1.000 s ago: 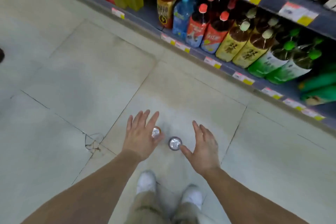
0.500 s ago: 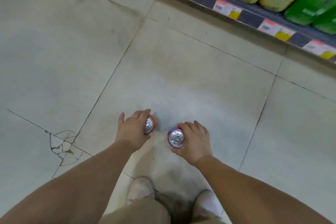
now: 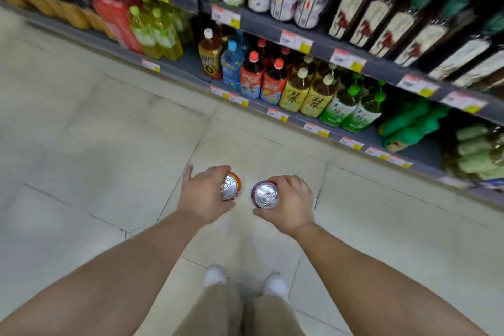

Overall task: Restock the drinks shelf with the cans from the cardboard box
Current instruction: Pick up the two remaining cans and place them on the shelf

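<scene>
Orange can and purple can gripped, seemingly above open floor.

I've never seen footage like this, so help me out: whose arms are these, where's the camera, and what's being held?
The camera sits on a person's head, looking forward and down, so the two bare arms are the wearer's own. The left hand grips an orange can and the right hand grips a purple can, both seen from above by their silver tops. Below are the tiled floor and white shoes. Ahead, the store shelf holds bottled drinks. No cardboard box is in view.
</scene>
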`<control>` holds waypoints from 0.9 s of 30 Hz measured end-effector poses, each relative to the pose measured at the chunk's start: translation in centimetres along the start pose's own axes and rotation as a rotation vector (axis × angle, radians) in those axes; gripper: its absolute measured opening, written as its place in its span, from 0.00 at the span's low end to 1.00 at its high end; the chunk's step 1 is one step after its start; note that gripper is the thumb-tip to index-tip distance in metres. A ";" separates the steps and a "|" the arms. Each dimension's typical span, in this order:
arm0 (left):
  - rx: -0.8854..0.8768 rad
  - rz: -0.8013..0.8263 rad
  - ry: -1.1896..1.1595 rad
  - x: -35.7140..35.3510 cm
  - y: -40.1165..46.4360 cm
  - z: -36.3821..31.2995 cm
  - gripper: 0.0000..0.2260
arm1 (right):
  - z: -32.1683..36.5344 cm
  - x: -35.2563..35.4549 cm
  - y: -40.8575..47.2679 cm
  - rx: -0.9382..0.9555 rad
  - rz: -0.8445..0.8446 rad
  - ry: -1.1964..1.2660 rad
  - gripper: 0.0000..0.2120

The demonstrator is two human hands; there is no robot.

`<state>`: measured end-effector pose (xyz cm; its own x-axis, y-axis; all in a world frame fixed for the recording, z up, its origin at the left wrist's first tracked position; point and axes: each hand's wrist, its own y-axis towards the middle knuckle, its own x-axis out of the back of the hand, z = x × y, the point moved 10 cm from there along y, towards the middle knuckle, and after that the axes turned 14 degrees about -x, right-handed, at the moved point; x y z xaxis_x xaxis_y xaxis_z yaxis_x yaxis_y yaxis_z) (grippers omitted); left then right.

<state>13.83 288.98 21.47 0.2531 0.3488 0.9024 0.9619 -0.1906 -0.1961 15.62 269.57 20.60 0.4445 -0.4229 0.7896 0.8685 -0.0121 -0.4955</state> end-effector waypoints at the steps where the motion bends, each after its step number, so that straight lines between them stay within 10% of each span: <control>1: -0.031 -0.046 0.013 4.9 -0.5 -2.3 0.34 | 1.7 4.3 -2.2 -0.001 -0.019 0.019 0.36; 11: -0.289 -0.184 -0.058 42.4 -3.2 -20.7 0.53 | 15.3 41.6 -19.3 0.085 -0.061 0.214 0.29; 23: -0.637 -0.156 -0.919 59.2 -1.4 -36.1 0.44 | 15.9 61.8 -29.6 0.298 -0.230 0.828 0.17; 27: -0.712 -0.177 -1.097 62.1 1.0 -40.8 0.38 | 14.9 67.6 -30.5 0.381 -0.317 0.987 0.27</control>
<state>26.22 272.99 92.95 0.4068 0.9121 0.0507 0.8114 -0.3862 0.4388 22.43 254.83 94.44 -0.0330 -0.9894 0.1412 0.9982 -0.0396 -0.0443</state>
